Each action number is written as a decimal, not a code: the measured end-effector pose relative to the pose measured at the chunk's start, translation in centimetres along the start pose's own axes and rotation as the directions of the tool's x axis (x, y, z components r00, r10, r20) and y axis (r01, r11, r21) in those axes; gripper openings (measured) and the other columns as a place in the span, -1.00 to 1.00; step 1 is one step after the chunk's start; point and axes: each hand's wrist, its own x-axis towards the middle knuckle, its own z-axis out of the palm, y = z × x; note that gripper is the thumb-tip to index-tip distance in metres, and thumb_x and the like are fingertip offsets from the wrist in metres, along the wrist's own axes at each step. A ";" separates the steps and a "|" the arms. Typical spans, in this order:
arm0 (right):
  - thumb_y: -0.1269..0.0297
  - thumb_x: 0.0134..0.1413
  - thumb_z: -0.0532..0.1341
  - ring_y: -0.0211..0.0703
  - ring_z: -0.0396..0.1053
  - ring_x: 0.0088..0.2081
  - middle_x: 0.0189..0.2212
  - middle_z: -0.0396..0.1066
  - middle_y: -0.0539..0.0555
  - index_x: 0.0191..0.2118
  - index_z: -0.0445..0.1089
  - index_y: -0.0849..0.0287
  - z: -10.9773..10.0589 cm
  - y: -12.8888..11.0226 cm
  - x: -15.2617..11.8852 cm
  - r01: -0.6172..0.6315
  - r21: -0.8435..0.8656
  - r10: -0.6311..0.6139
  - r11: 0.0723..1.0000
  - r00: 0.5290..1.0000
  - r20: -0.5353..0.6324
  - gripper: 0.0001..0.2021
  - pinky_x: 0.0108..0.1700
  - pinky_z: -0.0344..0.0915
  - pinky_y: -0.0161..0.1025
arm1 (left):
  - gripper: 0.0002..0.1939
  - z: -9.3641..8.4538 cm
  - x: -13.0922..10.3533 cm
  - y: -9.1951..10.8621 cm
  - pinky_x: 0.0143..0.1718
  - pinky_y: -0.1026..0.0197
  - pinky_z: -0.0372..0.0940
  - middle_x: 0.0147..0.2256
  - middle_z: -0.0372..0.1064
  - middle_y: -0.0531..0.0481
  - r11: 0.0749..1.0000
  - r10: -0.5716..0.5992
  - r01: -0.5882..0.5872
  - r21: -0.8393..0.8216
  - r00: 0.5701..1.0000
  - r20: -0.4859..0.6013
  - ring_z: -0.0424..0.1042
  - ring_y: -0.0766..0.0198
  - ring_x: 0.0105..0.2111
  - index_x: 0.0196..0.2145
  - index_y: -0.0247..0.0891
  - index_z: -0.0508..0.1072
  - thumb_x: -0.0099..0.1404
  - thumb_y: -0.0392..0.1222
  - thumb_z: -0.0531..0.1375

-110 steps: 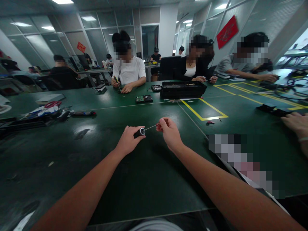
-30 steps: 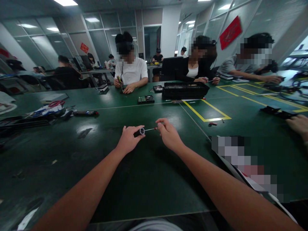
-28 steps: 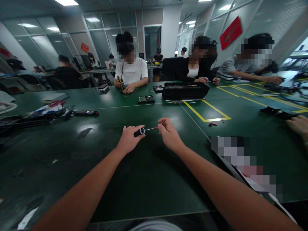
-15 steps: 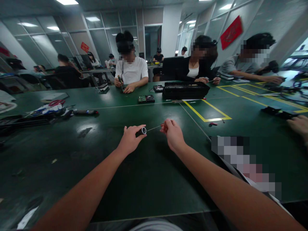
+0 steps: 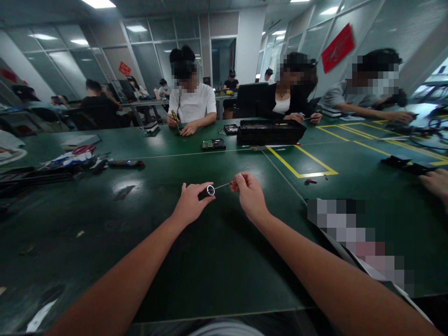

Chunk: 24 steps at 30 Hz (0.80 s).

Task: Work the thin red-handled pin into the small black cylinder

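Note:
My left hand (image 5: 191, 204) is closed around a short black cylinder (image 5: 205, 192), whose round end with a pale ring faces the camera. Between the fingertips of my right hand (image 5: 250, 196) is pinched a thin metal rod (image 5: 223, 185). The rod's far end meets or passes just by the ringed end of the cylinder; I cannot tell whether it goes inside. Both hands are above the green table (image 5: 196, 270), and my fingers hide most of the cylinder and the rod's right end.
Ahead lie a green circuit-board device (image 5: 213, 144) and a long black casing (image 5: 271, 132). A dark pen-shaped tool (image 5: 126, 164) and a tool pile (image 5: 75, 158) are to the left. Across the table a person in a white shirt (image 5: 201, 100) holds a screwdriver (image 5: 175, 116). Yellow tape marks the right.
My right hand has shifted slightly left toward the cylinder, so less of the rod shows between the hands. The left hand has barely moved.

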 end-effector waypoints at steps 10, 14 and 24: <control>-0.25 0.22 0.10 -0.24 0.16 -0.62 -0.72 0.19 -0.04 -0.66 0.25 0.10 -0.9 -1.5 -0.2 0.129 -0.510 -0.148 0.850 0.989 0.002 -0.40 -0.48 0.04 -0.21 | -0.58 0.1 0.0 -0.4 0.29 -0.33 -0.04 -0.08 0.50 -0.04 1.000 0.013 -0.013 0.010 1.000 -0.008 0.39 0.03 -0.02 0.14 -0.03 0.44 0.33 -0.07 0.26; -0.18 0.25 0.11 -0.18 0.26 -0.56 -0.65 0.31 -0.01 -0.54 0.34 0.10 -0.8 -1.3 -0.1 0.145 -0.536 -0.123 0.832 0.989 0.077 -0.50 -0.45 0.09 -0.20 | -0.59 0.1 0.1 -0.7 0.26 -0.30 0.02 -0.09 0.51 -0.05 1.000 0.008 -0.008 0.021 1.000 0.002 0.40 0.03 -0.04 0.13 -0.04 0.45 0.34 -0.09 0.25; 0.28 0.29 0.03 -0.08 0.42 -0.18 -0.13 0.48 0.12 0.06 0.27 0.11 -0.6 -0.6 -0.2 0.089 -0.386 0.022 0.918 0.961 0.276 -0.73 -0.18 0.29 -0.14 | -0.59 0.0 0.3 -1.3 0.25 -0.32 0.01 -0.08 0.49 -0.06 0.996 -0.061 0.062 0.067 0.998 -0.014 0.37 -0.02 0.00 0.14 -0.04 0.45 0.34 -0.12 0.24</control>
